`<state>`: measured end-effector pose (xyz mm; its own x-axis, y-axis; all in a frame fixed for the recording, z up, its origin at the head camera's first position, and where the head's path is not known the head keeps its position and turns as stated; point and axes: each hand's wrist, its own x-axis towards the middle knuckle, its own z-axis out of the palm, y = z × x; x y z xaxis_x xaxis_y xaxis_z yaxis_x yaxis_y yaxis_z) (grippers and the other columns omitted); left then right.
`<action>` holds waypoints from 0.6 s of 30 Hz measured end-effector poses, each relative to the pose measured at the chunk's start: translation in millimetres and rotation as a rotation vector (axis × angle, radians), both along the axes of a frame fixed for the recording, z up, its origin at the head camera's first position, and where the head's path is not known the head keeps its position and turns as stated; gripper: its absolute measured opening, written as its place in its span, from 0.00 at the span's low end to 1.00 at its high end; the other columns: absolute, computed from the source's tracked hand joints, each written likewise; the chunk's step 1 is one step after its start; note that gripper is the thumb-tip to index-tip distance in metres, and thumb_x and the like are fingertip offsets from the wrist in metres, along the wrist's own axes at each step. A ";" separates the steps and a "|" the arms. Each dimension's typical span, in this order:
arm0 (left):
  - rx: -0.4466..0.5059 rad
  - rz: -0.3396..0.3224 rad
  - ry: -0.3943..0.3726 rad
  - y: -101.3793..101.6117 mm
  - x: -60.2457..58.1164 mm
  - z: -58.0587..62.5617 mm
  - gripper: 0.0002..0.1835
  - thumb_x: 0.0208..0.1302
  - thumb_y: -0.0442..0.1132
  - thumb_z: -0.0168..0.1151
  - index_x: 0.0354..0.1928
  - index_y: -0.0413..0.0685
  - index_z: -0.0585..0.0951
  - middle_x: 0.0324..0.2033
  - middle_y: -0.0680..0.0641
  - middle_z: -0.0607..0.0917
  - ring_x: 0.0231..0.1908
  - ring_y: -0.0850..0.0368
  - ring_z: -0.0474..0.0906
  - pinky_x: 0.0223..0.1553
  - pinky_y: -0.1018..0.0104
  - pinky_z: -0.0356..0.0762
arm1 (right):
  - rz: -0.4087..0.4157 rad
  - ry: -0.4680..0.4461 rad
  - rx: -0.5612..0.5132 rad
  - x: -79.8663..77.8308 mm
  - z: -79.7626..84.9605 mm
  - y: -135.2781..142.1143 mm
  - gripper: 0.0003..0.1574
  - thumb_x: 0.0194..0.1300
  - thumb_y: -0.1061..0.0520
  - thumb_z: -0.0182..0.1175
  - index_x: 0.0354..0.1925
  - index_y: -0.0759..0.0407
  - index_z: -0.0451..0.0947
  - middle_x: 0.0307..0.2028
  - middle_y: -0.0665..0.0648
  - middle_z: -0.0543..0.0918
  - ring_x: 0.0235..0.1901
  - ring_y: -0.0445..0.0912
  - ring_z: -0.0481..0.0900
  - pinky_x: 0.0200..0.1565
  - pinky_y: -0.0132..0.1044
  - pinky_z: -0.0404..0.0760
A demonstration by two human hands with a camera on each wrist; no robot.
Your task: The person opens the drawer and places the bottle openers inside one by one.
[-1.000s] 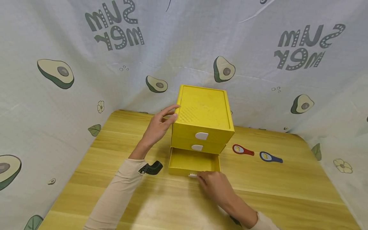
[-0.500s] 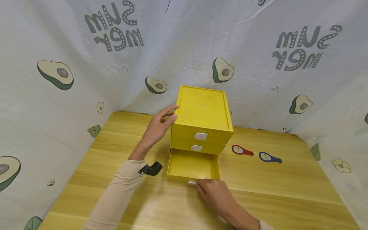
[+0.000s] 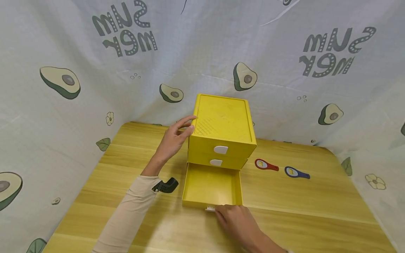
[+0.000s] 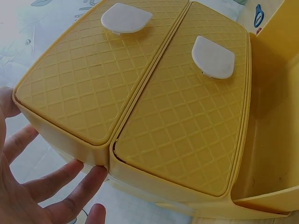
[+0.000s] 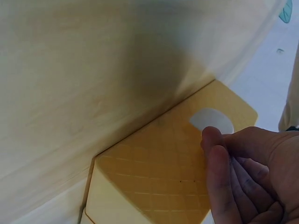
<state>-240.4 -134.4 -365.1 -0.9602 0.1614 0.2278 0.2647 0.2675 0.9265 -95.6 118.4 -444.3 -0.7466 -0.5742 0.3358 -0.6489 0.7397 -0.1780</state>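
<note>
A yellow drawer cabinet (image 3: 223, 117) with white tab handles stands on the wooden table. Its bottom drawer (image 3: 210, 184) is pulled well out, and no object shows inside. My right hand (image 3: 238, 223) has its fingers curled at that drawer's front and pinches the white drawer handle (image 5: 212, 119). My left hand (image 3: 173, 140) rests on the cabinet's upper left edge, fingers spread against its side wall (image 4: 65, 140). Both upper drawers (image 4: 182, 112) are closed.
To the right of the cabinet lie a red paddle-shaped item (image 3: 267, 165) and a blue one (image 3: 297, 173). A white curtain (image 3: 202, 45) printed with avocados hangs behind the table (image 3: 316, 203) and along its sides.
My right hand has moved toward me, sliding the bottom drawer further out. The left hand has stayed at the cabinet's edge.
</note>
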 end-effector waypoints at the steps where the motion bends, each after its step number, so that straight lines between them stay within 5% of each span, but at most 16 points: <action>1: 0.005 -0.001 0.000 0.2 0.0 0.0 0.22 0.75 0.55 0.52 0.69 0.72 0.72 0.66 0.48 0.75 0.60 0.45 0.75 0.56 0.46 0.74 | 0.002 -0.006 -0.002 1.1 0.2 0.2 0.05 0.58 0.60 0.71 0.28 0.52 0.85 0.22 0.43 0.85 0.21 0.27 0.72 0.23 0.26 0.73; 12: 0.020 -0.008 -0.007 0.1 1.8 1.5 0.23 0.76 0.54 0.52 0.70 0.70 0.72 0.67 0.47 0.74 0.61 0.44 0.74 0.56 0.45 0.74 | 0.014 -0.008 -0.006 4.8 -1.8 3.0 0.03 0.59 0.59 0.70 0.29 0.52 0.85 0.23 0.43 0.85 0.22 0.28 0.73 0.24 0.27 0.75; 18: 0.017 -0.011 -0.006 -0.4 0.6 1.0 0.23 0.76 0.54 0.52 0.70 0.70 0.72 0.67 0.48 0.74 0.61 0.45 0.74 0.56 0.46 0.74 | 0.004 -0.035 -0.034 4.3 2.3 6.0 0.01 0.60 0.58 0.71 0.32 0.52 0.88 0.28 0.45 0.89 0.27 0.31 0.82 0.28 0.29 0.80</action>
<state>-239.8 -134.7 -364.2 -0.9598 0.1676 0.2253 0.2623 0.2486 0.9324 -91.4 124.4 -442.0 -0.7561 -0.5660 0.3287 -0.6448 0.7302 -0.2260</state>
